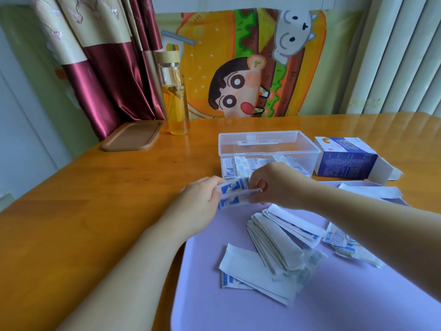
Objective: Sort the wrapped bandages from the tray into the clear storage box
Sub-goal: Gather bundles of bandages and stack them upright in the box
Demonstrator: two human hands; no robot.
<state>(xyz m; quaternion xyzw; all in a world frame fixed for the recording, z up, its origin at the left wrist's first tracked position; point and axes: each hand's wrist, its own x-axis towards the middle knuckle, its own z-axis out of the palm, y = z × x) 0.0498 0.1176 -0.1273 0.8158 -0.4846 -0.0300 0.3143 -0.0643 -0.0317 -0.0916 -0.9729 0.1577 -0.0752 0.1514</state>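
left hand (202, 197) fingers curled, gripping left end of small blue-and-white wrapped bandage stack (235, 194) | right hand (274, 182) pinching its right end | stack at frame centre, long axis left-right, right end slightly higher, just before clear plastic storage box (269, 152) | white wrapped bandages (274, 242) piled on lilac flat tray (238, 311), lower right

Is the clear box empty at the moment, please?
No, several bandages stand inside the box, along its near wall.
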